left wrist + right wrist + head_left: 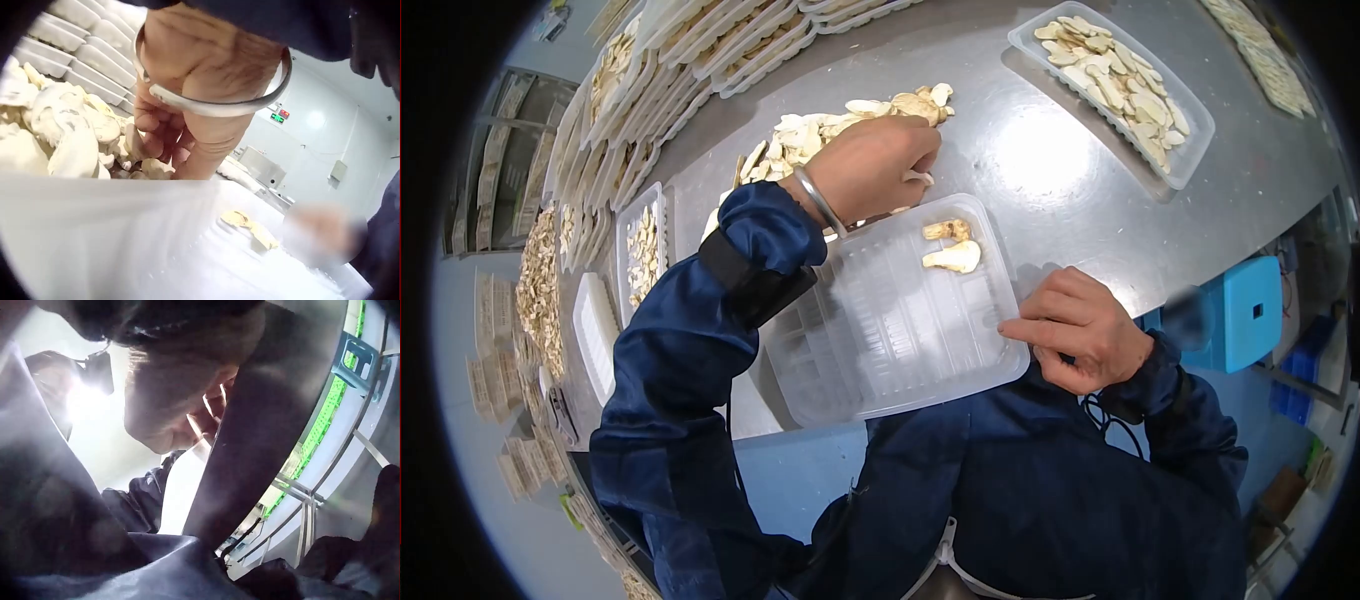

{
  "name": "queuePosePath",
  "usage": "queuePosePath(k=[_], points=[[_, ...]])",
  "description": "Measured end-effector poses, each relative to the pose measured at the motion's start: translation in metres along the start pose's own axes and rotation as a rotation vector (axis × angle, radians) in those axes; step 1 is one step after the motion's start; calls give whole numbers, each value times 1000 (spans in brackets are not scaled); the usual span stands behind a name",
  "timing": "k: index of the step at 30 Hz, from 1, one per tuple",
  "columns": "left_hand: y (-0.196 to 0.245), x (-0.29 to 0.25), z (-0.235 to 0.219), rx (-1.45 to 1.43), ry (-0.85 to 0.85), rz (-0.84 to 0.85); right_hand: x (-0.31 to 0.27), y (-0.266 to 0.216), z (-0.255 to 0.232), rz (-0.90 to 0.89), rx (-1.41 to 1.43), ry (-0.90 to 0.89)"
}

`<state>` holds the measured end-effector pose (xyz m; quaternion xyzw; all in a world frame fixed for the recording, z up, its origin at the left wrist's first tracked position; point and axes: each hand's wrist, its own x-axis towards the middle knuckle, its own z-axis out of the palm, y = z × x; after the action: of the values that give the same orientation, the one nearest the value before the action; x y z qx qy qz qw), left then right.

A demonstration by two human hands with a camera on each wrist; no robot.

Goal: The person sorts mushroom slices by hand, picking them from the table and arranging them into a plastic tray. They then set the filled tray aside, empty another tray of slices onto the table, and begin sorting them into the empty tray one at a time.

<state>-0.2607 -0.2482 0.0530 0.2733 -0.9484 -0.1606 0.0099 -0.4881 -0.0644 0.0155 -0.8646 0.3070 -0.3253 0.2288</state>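
My left hand [870, 168], with a metal bangle at the wrist, reaches over the far rim of a clear plastic tray [870, 390]. Its curled fingers pinch a pale mushroom slice [920, 179] beside a pile of mushroom slices [800, 138]. The left wrist view shows the fingers low among the slices [75, 134]. Inside the tray lie a brownish slice [948, 230] and a paler slice [956, 258]. At the tray's right edge, my right hand [1085, 330] has its index finger straight against the rim, the other fingers loosely bent. Glare washes out much of the right wrist view.
A filled tray of slices [1115, 80] stands at the back right of the metal table [970, 60]. Tall stacks of filled trays [690, 50] rise at the back left. A smaller filled tray [640, 240] sits on the left. Beyond the table, a blue stool [1250, 310] is at right.
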Motion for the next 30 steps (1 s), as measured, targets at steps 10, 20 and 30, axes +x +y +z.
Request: queuePosePath(k=[10,20,30], points=[[35,-53,-25,-1004,201,-349,0,-1,0,8,7,10],[74,-69,32,-975,102,-456,1,-2,0,19,6,9],[80,-65,39,-471,312,-121,2,-2,0,15,1,-1]])
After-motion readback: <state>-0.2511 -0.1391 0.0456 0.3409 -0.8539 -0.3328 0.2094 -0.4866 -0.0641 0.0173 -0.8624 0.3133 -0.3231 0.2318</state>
